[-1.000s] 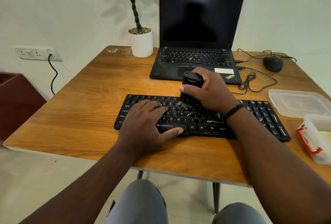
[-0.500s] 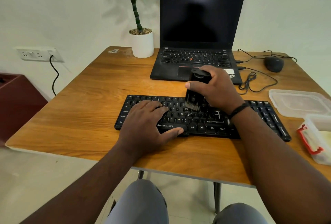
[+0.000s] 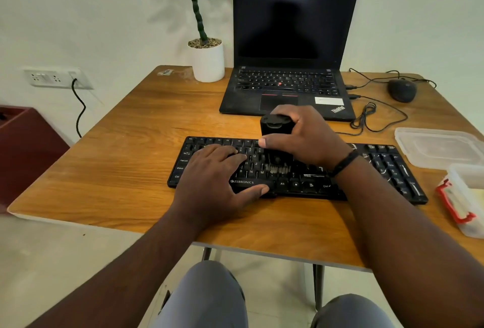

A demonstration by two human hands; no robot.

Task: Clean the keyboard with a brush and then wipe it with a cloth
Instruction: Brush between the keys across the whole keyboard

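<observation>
Right hand grips the brush, left hand lies flat on the keyboard: brushing step; next, sweep uncleaned keys.

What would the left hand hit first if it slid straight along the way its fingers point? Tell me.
Probably the brush held by the right hand: the left hand's fingers point right across the keyboard. Depth is unclear.

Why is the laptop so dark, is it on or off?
The laptop's lid is open, but its screen is completely black, showing only a faint reflection. It looks off, though it could just be asleep.
</observation>
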